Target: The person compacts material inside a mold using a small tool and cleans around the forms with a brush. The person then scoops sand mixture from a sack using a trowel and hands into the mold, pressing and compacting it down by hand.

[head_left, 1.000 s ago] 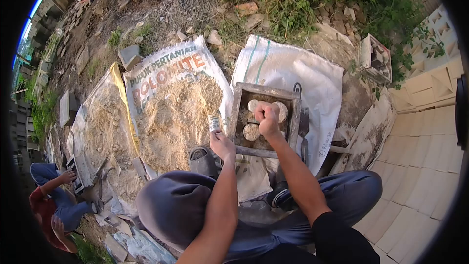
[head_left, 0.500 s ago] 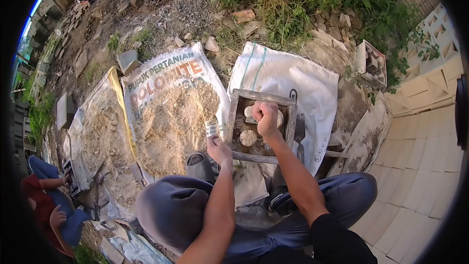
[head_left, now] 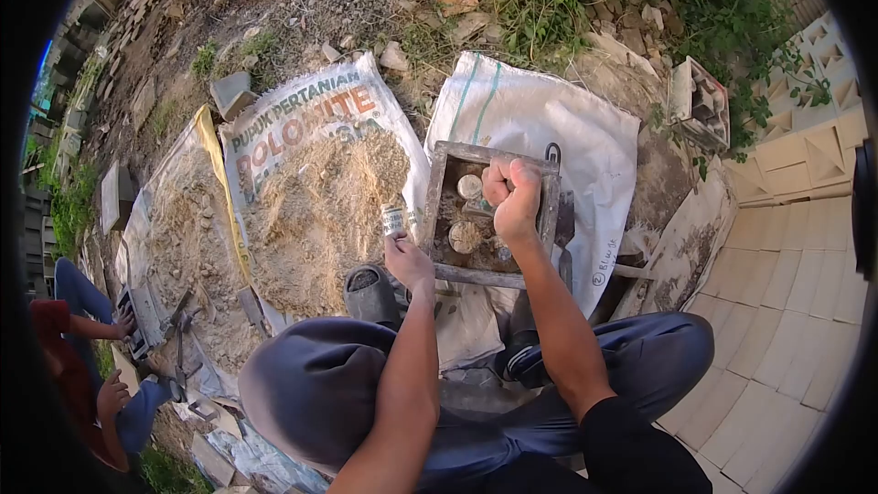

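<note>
My left hand is closed round a small printed can, held at the right edge of the pale sandy heap. My right hand makes a fist above a square wooden frame; whatever its fingers hold, if anything, is hidden. Inside the frame lie a round pale lump and a smaller round piece on brown powder. My right hand and wrist cover the frame's right part. A flat dark trowel-like tool lies against the frame's right side.
The sandy heap lies on a printed sack. A white sack spreads under the frame. Cast blocks and pale tiles stand at right. Another person works at lower left.
My right hand has shifted slightly right over the frame and turned, showing more of the upper round piece. My left hand still holds the can. The whole view has shifted a little.
</note>
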Available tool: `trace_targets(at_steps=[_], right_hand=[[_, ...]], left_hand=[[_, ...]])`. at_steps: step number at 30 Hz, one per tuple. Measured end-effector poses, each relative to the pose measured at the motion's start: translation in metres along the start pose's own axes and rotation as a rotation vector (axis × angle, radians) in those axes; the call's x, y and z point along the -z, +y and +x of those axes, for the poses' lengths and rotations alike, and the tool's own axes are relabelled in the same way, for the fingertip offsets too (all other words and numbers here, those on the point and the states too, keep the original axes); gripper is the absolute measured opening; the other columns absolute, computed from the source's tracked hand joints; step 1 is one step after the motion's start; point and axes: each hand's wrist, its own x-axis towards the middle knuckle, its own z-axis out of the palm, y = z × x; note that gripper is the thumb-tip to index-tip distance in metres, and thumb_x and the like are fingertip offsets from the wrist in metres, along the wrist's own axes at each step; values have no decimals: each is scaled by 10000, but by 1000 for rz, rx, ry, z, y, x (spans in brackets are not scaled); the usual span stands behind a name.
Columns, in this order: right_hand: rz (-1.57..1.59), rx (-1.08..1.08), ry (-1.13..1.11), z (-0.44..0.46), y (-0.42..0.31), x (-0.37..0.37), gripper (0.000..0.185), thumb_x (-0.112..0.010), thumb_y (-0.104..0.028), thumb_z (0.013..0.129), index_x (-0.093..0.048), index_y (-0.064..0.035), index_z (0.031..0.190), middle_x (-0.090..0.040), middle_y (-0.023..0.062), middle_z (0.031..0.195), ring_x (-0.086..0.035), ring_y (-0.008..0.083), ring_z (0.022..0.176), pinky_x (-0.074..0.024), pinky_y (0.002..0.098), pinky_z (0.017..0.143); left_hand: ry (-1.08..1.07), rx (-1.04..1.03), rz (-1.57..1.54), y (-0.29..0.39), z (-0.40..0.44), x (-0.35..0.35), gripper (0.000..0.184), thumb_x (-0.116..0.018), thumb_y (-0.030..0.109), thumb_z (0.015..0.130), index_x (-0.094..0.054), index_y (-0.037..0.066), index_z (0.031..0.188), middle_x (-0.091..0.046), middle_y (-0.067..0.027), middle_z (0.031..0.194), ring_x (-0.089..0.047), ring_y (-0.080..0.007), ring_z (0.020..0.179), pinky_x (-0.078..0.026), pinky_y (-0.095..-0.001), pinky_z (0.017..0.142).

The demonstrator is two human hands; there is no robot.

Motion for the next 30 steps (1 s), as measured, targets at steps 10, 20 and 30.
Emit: trace_targets(at_steps=[10,20,30], right_hand=[[-377,232,69,12,44,11,579,-296,-441,1002,-447,-32,622,-439,52,540,-465,180,530,-360,314,538],[-332,184,45,3,42,1,331,-389,-284,1020,-504,-5,884,-501,80,623,-493,198,553,-409,344,553],[-537,117,-85,-7,67,3,201,-426,-180,1005,-483,-24,891,-529,100,697,-524,253,738,-434,394,699]], left_hand=[[35,-43,-23,-2,1,-2,174,-430,56,836,-593,14,881,-638,-192,856,-592,-384,806,-432,-459,747],[25,7,-61,3,1,-2,160,-442,68,849,-593,27,882,-631,-193,820,-590,-384,780,-434,-455,726],[39,-5,-59,4,5,-4,179,-435,83,858,-604,24,858,-644,-180,779,-609,-337,712,-447,-437,696]])
